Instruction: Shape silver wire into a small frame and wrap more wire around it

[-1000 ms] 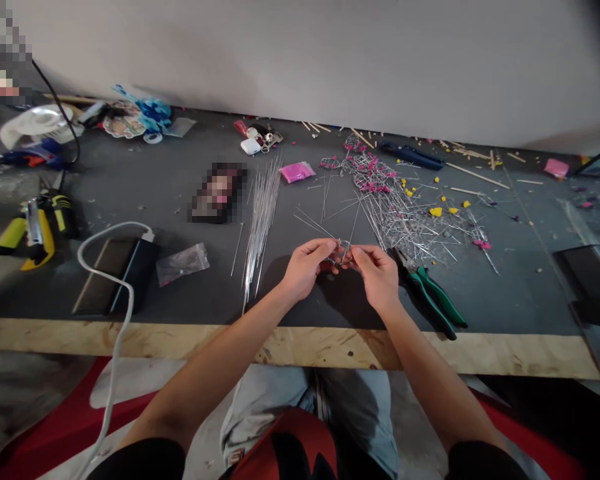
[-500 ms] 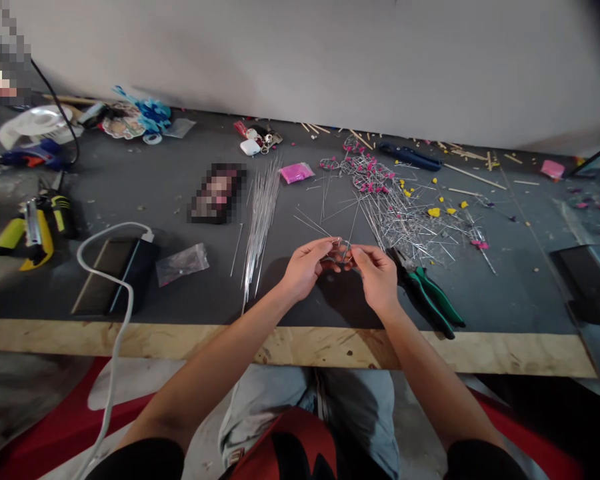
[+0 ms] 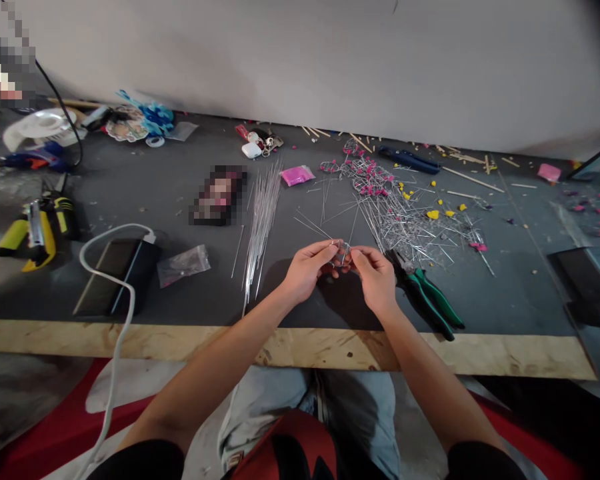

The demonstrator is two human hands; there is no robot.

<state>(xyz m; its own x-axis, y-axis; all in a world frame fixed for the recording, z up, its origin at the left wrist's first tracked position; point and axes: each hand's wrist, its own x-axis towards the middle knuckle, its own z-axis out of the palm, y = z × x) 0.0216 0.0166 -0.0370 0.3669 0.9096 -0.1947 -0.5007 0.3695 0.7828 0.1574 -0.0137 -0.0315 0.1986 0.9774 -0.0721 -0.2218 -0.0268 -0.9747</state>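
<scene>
Between my two hands is a thin silvery wire (image 3: 351, 230), bent into loops near the fingertips, with one straight end rising away from me. My left hand (image 3: 307, 268) pinches the looped part from the left. From the right, my right hand (image 3: 375, 273) grips the same wire with thumb and forefinger. The fingers hide part of the loops. Green-handled pliers (image 3: 433, 300) lie right beside my right hand. A bundle of straight wires (image 3: 263, 227) rests left of my left hand. Beyond my right hand spreads a pile of bent wires with pink bits (image 3: 375, 180).
A power bank (image 3: 115, 277) with a white cable and a small plastic bag (image 3: 184, 265) lie at left. Yellow-handled tools (image 3: 37, 230) sit further left. Behind are a pink packet (image 3: 297, 175), keys (image 3: 260, 143) and a dark blue cutter (image 3: 409, 159). The wooden table edge (image 3: 330, 347) runs in front.
My hands have drawn slightly closer together around the wire loops, and the fingers have shifted a little. The view has tilted slightly; the table things lie where they were.
</scene>
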